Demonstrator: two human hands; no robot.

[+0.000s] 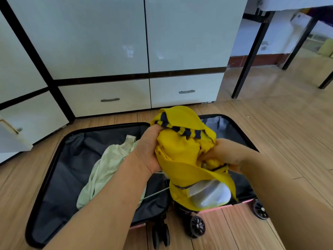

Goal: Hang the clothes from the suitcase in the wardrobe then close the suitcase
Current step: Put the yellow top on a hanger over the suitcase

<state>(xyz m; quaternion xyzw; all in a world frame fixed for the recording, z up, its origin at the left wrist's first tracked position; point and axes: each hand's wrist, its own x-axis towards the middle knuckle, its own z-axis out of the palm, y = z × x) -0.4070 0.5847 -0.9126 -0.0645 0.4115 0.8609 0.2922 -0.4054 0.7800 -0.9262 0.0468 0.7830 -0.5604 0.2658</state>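
Observation:
An open pink suitcase with a dark lining lies flat on the wooden floor. Above its middle I hold a bunched yellow garment with a navy-striped collar. My left hand grips it near the collar, and my right hand pinches the fabric on the other side. A pale green garment lies crumpled in the suitcase's left half. What looks like a thin hanger wire shows beneath my left forearm. The white wardrobe stands behind the suitcase with its doors closed.
Two drawers with metal handles run along the wardrobe's base. A black-legged table stands to the right on the wooden floor. The suitcase wheels point towards me. A white cabinet with a gold handle sits at the left.

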